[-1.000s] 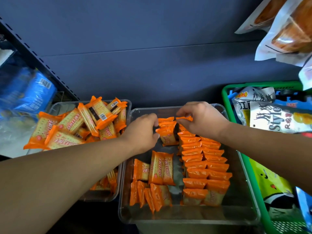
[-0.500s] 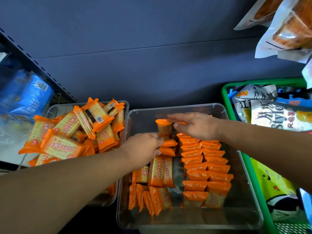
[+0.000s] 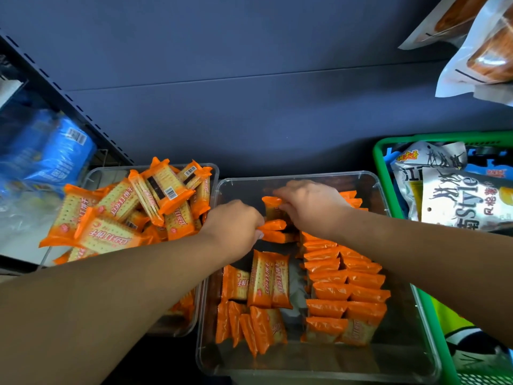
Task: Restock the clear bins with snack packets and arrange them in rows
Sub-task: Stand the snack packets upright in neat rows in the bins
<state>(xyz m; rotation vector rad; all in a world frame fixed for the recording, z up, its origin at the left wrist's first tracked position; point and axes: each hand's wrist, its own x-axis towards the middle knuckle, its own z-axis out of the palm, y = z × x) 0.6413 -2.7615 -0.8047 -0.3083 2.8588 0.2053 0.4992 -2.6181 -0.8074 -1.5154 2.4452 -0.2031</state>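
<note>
Orange wrappers, head view: the snack packets (image 3: 268,279) carry Chinese lettering that is too small to read with certainty. Barcodes show on those heaped in the left clear bin (image 3: 97,173).
Silver bag (image 3: 466,201): reads "Style" beside Chinese characters and lies in the green basket (image 3: 381,173).
Hard to make out: the right thumb is hidden. The blue packs (image 3: 52,159) at far left are blurred. The white bags (image 3: 477,51) are cut off at top right.
Left hand (image 3: 236,226): fingers are curled, pinching the end of a flat packet (image 3: 273,225).
Right hand (image 3: 311,207): fingertips are curled onto the upright packet (image 3: 271,208), which stands just behind the flat packet.
Middle clear bin (image 3: 416,348): both hands are at its far end. Two neat rows (image 3: 344,276) stand on its right side, and loose packets lie on its left.
</note>
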